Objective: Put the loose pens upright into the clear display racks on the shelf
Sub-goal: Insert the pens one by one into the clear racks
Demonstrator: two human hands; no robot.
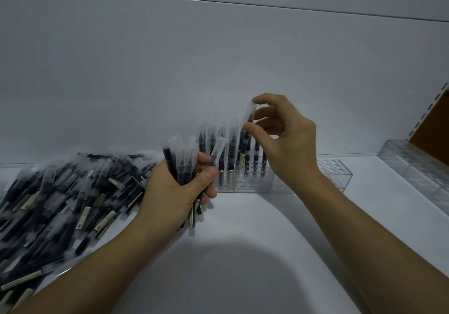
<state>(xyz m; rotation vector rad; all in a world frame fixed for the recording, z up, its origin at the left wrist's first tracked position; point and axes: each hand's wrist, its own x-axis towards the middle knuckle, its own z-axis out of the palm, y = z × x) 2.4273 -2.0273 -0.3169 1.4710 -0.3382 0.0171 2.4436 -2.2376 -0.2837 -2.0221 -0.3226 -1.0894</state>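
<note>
A heap of loose black pens with frosted clear caps covers the left of the white shelf. My left hand grips a bundle of several pens, caps up, just left of the clear display rack. Several pens stand upright in that rack's left holes. My right hand pinches one pen by its cap between thumb and fingers, upright above the rack; its lower end sits among the standing pens, so whether it is in a hole cannot be told.
The rack's right part shows open round holes. Another clear rack runs along the right side of the shelf, beside a slotted upright and a brown panel. The white back wall rises directly behind the racks.
</note>
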